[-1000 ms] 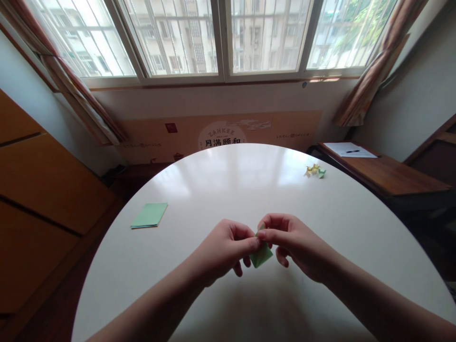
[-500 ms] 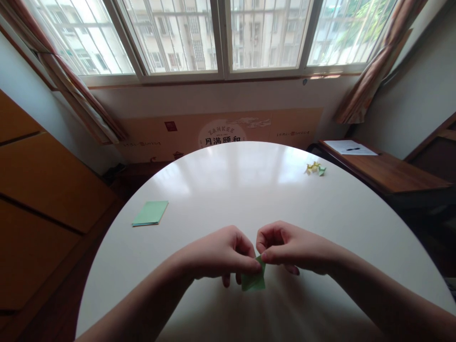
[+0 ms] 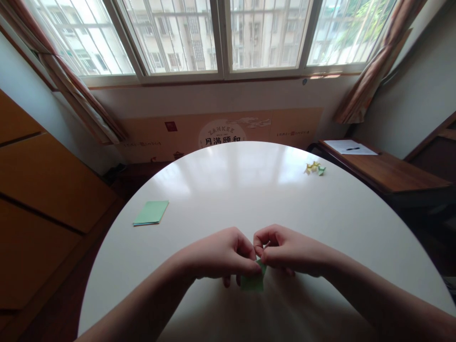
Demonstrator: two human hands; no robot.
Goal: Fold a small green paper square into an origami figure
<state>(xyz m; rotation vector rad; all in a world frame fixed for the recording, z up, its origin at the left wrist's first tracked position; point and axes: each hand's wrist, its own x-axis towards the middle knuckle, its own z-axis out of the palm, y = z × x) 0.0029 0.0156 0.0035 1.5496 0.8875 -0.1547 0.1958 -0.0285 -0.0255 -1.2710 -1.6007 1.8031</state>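
Observation:
A small folded piece of green paper (image 3: 253,283) lies against the round white table (image 3: 228,190) near its front edge. My left hand (image 3: 221,256) pinches its top edge with thumb and forefinger, the other fingers curled under. My right hand (image 3: 288,251) is closed too, its fingertips pressed on the same top corner of the paper, touching the left hand. Most of the paper is hidden beneath my fingers.
A stack of green paper sheets (image 3: 151,212) lies at the table's left. Small yellow and green folded paper figures (image 3: 315,168) sit at the far right. A wooden side desk (image 3: 384,173) with a sheet and pen stands to the right; a wooden cabinet (image 3: 42,190) stands to the left.
Both hands moved down toward me with the green paper, bringing it from just above the table onto its surface. The fingertips have drawn closer together over the paper's top.

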